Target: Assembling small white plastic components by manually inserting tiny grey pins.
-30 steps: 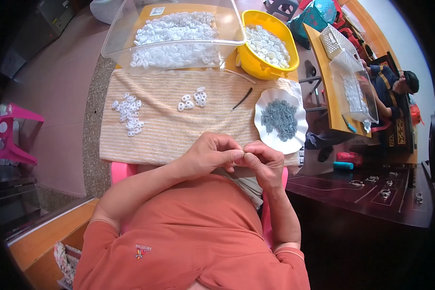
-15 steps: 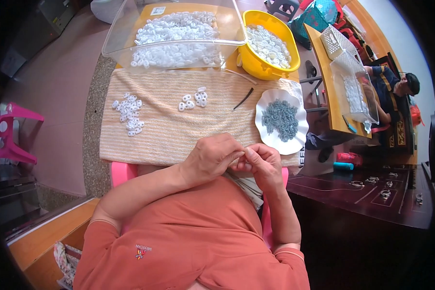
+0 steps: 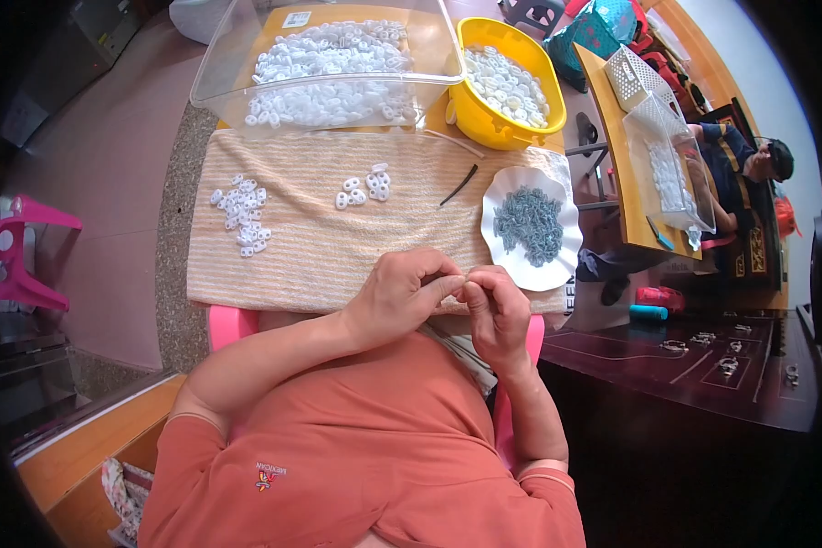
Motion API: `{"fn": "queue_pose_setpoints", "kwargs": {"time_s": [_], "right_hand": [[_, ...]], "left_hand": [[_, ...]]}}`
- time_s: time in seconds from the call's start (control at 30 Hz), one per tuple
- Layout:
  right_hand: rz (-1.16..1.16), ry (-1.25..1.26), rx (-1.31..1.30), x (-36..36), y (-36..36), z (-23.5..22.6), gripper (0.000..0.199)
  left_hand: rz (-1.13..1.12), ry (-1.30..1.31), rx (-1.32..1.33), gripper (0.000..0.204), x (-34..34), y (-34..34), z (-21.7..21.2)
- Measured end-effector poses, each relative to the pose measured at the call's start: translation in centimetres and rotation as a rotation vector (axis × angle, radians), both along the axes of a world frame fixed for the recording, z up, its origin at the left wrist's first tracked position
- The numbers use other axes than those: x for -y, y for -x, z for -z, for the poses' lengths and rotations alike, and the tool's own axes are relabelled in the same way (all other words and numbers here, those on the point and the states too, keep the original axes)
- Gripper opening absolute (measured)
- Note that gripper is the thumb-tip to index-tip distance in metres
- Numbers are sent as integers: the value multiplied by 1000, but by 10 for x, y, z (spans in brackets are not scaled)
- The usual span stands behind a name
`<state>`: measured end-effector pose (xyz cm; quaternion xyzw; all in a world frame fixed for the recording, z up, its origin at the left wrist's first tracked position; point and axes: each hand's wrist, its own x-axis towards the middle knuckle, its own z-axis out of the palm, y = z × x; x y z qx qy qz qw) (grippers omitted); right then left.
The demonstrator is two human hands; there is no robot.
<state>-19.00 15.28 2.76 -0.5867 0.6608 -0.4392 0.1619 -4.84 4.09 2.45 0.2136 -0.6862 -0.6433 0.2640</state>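
Over the near edge of a striped towel (image 3: 301, 242), my left hand (image 3: 406, 290) and my right hand (image 3: 500, 310) meet fingertip to fingertip. Both are pinched closed; whatever sits between the fingertips is too small or hidden to name. Right of them, a white wavy-rimmed plate (image 3: 502, 265) holds a heap of small grey-blue translucent pieces (image 3: 530, 224). On the towel lie a larger group of small white two-holed plastic pieces (image 3: 243, 210) at the left and a smaller group of white pieces (image 3: 377, 185) near the middle. A thin black strip (image 3: 458, 184) rests left of the plate.
Behind the towel stand a clear bin (image 3: 329, 87) of white pieces and a yellow basin (image 3: 479, 128) of round whitish pieces. A pink stool (image 3: 27, 247) is at the left. Another person (image 3: 735, 169) sits at a table at the right, beside a dark cabinet (image 3: 648, 365).
My right hand has turned slightly, its fingers curling more upright. Both hands still meet at the fingertips. The pieces on the towel and plate look the same.
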Motion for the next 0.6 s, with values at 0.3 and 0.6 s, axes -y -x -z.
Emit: {"fn": "queue_pose_setpoints", "kwargs": {"time_s": [0.3,0.6], "right_hand": [[54,40,31,-1,0,5,7],[50,40,-332,-1,3,6,11]], "left_hand": [[109,-301,8,17,2,1,-2],[132,-671,-1,18,2,5,4]]}}
